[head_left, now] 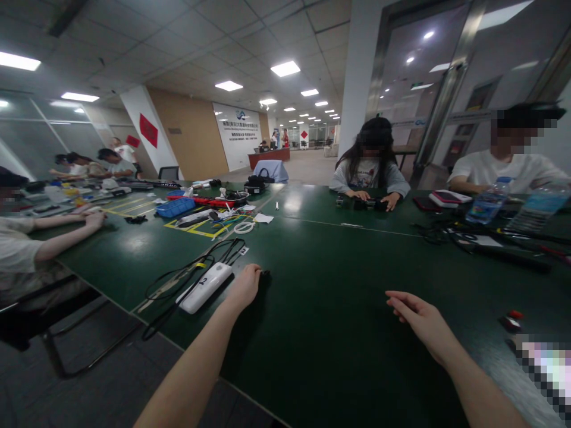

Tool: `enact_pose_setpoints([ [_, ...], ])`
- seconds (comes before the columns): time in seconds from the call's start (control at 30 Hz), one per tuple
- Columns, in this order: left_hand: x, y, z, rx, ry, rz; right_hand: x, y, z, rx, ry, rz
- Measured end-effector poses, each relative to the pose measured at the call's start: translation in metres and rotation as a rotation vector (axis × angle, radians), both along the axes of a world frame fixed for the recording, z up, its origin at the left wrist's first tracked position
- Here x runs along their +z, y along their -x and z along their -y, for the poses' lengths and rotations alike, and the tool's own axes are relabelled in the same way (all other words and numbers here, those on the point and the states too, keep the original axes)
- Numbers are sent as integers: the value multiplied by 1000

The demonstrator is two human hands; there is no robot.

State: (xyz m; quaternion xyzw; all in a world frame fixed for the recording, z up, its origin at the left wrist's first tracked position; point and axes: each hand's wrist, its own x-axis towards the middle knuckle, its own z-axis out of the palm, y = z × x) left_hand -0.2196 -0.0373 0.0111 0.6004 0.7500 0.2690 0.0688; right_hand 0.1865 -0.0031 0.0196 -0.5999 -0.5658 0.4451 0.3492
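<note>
My left hand (246, 286) is low over the green table, just right of a white power bank-like box (206, 288) marked "2". Its fingers are pinched together at a small dark object (265, 274), too dim and blurred to name. My right hand (417, 321) hovers over the table on the right, its fingers loosely bent and the thumb apart from them, with nothing seen in it. Black cables (178, 279) lie beside and across the white box.
Beyond my left hand are a blue basket (175, 207), a white cable coil (244, 227) and papers (263, 219). At right stand water bottles (488, 201) near black cables (464, 241); a small red-topped item (514, 320) lies nearer. Several people sit around the table.
</note>
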Motion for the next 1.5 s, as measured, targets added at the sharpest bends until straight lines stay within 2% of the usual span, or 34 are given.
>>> enact_pose_setpoints([
  [0.1,-2,1,-1,-41,-21,3,0,-1,0,-9,10,10],
  [0.27,1,2,0,-36,0,52,1,1,1,-15,8,13],
  [0.57,4,2,2,-101,8,-5,2,2,2,-19,11,2],
  [0.93,13,1,9,-139,8,25,4,2,2,-21,19,3],
  [1.17,12,5,9,-132,11,43,-3,-2,-1,5,14,-5],
  [1.5,12,5,9,-183,-7,88,2,3,2,-3,-1,-39],
])
